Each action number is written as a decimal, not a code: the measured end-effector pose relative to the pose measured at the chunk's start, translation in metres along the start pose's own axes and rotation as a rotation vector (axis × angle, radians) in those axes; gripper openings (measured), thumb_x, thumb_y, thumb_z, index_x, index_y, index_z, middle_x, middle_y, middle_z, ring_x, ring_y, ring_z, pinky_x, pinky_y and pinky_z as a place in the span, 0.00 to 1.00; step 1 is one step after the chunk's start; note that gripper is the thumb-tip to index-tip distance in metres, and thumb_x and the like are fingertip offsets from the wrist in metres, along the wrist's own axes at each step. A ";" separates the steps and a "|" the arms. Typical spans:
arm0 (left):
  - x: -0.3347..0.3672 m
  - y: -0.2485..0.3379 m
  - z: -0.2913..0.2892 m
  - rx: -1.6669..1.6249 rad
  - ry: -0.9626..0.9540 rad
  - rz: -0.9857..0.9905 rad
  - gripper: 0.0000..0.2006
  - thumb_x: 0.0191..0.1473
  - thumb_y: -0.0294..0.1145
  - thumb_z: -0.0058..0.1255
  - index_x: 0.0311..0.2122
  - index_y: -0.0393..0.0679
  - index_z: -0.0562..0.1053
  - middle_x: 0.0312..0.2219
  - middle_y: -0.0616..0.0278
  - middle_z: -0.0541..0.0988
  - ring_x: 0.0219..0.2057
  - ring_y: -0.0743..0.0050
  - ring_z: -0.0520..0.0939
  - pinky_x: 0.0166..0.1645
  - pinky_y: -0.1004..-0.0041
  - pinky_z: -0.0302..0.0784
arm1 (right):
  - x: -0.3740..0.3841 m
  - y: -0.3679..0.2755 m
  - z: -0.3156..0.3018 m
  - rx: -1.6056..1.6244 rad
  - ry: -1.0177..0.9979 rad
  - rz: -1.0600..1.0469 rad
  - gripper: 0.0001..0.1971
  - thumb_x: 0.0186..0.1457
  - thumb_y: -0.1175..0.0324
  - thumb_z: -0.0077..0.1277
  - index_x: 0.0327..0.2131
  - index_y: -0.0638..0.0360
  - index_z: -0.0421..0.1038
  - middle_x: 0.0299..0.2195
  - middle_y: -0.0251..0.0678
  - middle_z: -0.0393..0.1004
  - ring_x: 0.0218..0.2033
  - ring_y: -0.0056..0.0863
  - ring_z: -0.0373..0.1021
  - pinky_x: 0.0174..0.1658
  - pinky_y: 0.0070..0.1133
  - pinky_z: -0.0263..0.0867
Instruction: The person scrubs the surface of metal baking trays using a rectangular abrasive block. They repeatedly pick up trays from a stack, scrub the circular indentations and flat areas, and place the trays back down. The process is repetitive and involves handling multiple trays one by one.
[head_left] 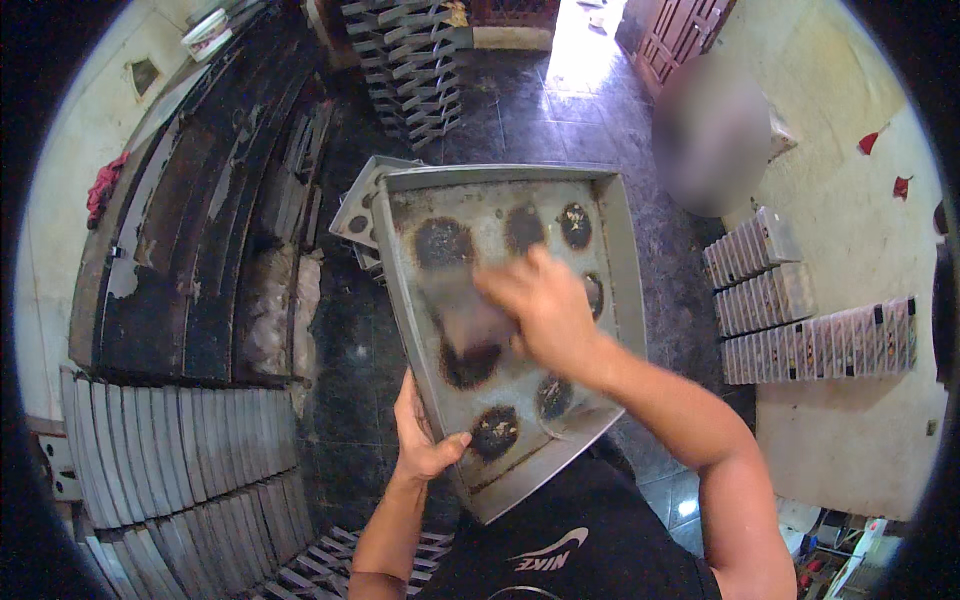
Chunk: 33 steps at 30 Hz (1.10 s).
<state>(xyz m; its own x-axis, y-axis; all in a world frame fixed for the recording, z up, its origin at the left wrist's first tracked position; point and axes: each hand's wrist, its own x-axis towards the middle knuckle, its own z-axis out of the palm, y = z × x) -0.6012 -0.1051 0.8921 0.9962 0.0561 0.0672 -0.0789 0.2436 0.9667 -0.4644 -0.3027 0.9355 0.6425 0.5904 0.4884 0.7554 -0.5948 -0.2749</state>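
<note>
A shallow rectangular metal baking tray (620, 250) with raised walls is held tilted in front of my body. Dark, burnt-looking round patches mark its inner face, some with pale crumbs stuck on. My left hand (425, 440) grips the tray's near left wall, thumb over the rim and fingers outside. Over the middle of the tray, my right hand (550, 305) is closed on a flat greyish-brown piece (475, 315), too smeared by motion to name. The piece appears to be against the tray's inner face. Behind the tray's far left corner shows another spotted tray (355, 215).
Along the left wall stands a large dark metal unit (185, 220) with worn panels. Nearer, many grey trays (180, 450) stand in tight rows. A tall crisscross stack of trays (405, 70) rises at the back. Filled clear containers (820, 345) line the right wall.
</note>
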 end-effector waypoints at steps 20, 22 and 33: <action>-0.003 -0.012 0.003 -0.067 -0.064 -0.054 0.54 0.34 0.46 0.68 0.64 0.29 0.54 0.56 0.51 0.68 0.58 0.61 0.70 0.63 0.65 0.63 | -0.004 0.009 0.007 -0.026 0.011 0.030 0.26 0.31 0.74 0.63 0.42 0.57 0.76 0.37 0.37 0.76 0.39 0.39 0.69 0.41 0.32 0.69; -0.011 -0.009 0.005 -0.115 -0.040 -0.063 0.55 0.33 0.47 0.68 0.64 0.30 0.54 0.56 0.52 0.68 0.57 0.61 0.70 0.63 0.65 0.63 | -0.019 -0.011 0.004 0.038 -0.038 -0.060 0.26 0.30 0.75 0.62 0.42 0.59 0.75 0.37 0.40 0.76 0.39 0.42 0.69 0.41 0.33 0.69; -0.007 -0.011 0.003 -0.069 -0.017 -0.106 0.55 0.34 0.47 0.69 0.65 0.30 0.54 0.57 0.52 0.68 0.58 0.59 0.69 0.63 0.63 0.62 | -0.007 0.015 0.009 0.016 -0.193 0.102 0.22 0.33 0.74 0.60 0.39 0.58 0.74 0.37 0.40 0.75 0.40 0.43 0.69 0.43 0.35 0.69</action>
<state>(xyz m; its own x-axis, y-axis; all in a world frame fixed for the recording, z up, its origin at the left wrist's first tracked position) -0.6075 -0.1107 0.8818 0.9995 0.0105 -0.0297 0.0249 0.3135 0.9492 -0.4562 -0.3113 0.9207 0.7270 0.6222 0.2904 0.6864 -0.6487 -0.3288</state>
